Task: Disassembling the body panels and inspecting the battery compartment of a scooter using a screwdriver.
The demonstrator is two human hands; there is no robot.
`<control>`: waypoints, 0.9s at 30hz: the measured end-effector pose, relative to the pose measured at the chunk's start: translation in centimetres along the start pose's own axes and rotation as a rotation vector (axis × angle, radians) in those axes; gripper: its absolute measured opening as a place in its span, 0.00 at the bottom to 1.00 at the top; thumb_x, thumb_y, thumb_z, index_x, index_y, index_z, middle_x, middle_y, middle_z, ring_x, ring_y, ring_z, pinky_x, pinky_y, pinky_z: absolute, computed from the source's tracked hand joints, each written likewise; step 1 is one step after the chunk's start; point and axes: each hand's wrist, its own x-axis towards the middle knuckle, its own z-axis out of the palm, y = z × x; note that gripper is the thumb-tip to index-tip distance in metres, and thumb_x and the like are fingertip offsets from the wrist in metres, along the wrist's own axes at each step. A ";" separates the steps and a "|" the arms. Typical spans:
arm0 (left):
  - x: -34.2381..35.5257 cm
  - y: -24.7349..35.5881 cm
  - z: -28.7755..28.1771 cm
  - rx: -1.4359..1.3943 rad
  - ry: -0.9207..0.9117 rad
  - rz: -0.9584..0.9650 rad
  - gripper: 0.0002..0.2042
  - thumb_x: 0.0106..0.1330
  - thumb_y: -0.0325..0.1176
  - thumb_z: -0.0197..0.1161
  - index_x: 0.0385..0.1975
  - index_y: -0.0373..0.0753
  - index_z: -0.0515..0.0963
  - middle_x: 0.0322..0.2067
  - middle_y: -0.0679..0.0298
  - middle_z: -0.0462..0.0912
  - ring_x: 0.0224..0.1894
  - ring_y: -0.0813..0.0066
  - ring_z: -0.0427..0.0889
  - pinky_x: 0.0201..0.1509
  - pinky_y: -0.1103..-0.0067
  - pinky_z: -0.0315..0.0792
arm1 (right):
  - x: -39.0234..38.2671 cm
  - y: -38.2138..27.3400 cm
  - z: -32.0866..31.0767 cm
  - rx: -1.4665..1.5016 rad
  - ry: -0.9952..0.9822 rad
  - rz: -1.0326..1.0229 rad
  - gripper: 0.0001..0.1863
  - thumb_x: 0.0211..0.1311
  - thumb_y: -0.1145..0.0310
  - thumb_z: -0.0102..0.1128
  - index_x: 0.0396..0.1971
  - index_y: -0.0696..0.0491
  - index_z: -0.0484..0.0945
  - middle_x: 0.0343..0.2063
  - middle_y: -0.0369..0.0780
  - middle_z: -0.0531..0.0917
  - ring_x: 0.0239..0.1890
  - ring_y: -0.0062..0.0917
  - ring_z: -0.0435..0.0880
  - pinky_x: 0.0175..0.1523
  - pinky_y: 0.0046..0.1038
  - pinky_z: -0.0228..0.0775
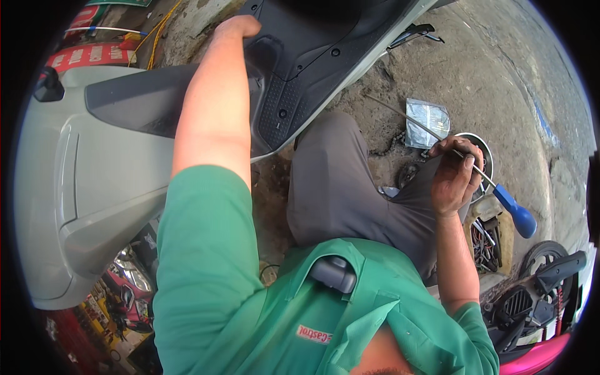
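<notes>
Blue-handled screwdriver (514, 210) in right grip (455, 180)

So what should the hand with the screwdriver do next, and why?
Perhaps the right hand should slide along to the screwdriver's blue handle: it holds the thin metal shaft, leaving the handle free, and gripping the handle would probably give better control.

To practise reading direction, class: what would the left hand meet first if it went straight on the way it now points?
Most likely the dark floor panel, right beside the left hand; depth is unclear, so they may already be touching.
</notes>
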 end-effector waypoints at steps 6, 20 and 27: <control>-11.2 21.6 -16.1 -0.569 -0.839 -0.315 0.24 0.72 0.45 0.51 0.33 0.23 0.78 0.25 0.52 0.83 0.22 0.63 0.82 0.30 0.66 0.80 | 3.3 0.3 3.8 -0.012 -0.118 0.005 0.19 0.82 0.63 0.39 0.46 0.63 0.76 0.42 0.49 0.79 0.41 0.33 0.80 0.46 0.34 0.77; -24.1 18.8 -14.2 -0.468 -0.526 -0.555 0.17 0.68 0.36 0.57 0.36 0.24 0.84 0.39 0.37 0.85 0.47 0.41 0.86 0.52 0.61 0.80 | 3.5 1.1 10.6 -0.301 -0.338 0.184 0.25 0.83 0.59 0.40 0.36 0.64 0.80 0.31 0.44 0.84 0.34 0.27 0.83 0.45 0.29 0.74; -24.9 22.6 -13.9 -0.984 -0.294 -0.533 0.19 0.74 0.43 0.57 0.40 0.29 0.83 0.34 0.49 0.88 0.37 0.54 0.88 0.45 0.63 0.81 | 4.2 0.5 10.4 -0.350 -0.419 0.323 0.27 0.84 0.56 0.39 0.36 0.63 0.80 0.31 0.43 0.84 0.37 0.26 0.82 0.49 0.29 0.73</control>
